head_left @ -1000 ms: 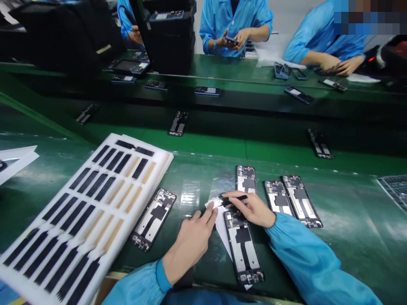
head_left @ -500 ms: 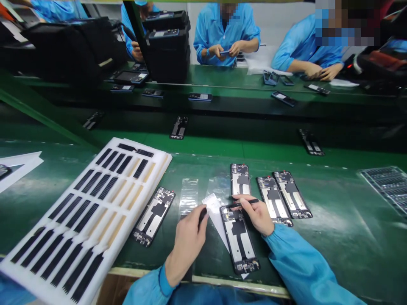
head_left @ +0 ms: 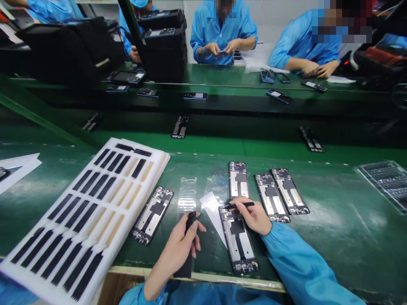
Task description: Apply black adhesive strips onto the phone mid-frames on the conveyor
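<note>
Here, left hand (head_left: pixel 178 250) pinches black strip (head_left: pixel 190 221), long axis pointing away; right hand (head_left: pixel 254 216) pinches black stylus (head_left: pixel 242 205), lying crosswise.

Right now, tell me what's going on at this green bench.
A person in blue sleeves sits at the green bench. The left hand holds up a small black strip. The right hand holds a thin black tool at the top of an open phone frame. More frames lie nearby, and a white tray of black strips sits to the left. Other people in blue handle phones across the line.
</note>
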A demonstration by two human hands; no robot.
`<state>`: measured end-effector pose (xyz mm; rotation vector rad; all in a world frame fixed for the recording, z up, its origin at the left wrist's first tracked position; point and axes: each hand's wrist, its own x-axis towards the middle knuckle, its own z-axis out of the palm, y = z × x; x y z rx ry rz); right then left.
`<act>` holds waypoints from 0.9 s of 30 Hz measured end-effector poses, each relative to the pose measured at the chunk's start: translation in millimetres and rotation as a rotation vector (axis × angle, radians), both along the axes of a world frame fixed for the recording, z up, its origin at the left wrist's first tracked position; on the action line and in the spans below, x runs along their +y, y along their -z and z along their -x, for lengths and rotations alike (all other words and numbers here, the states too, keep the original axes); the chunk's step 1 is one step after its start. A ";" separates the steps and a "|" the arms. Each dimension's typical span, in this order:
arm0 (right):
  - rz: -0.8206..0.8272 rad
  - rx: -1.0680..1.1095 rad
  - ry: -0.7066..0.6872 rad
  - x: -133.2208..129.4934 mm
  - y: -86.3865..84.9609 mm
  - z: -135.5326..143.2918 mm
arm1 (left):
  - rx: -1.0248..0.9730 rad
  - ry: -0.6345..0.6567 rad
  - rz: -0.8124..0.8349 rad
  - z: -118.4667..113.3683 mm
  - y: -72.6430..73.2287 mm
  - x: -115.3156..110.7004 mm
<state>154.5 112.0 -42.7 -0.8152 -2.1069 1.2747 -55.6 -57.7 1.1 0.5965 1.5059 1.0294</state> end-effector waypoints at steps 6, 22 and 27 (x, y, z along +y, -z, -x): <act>0.040 0.169 0.336 -5.0 -32.8 -20.6 | 0.696 0.412 -0.256 -19.9 -1.8 -2.8; 0.471 -0.261 0.349 -130.3 -10.7 -91.7 | 1.249 0.951 -0.756 -87.3 27.1 -10.0; 0.472 -0.253 0.337 -126.9 -9.2 -87.2 | 1.289 0.793 -0.954 -88.0 38.4 -10.5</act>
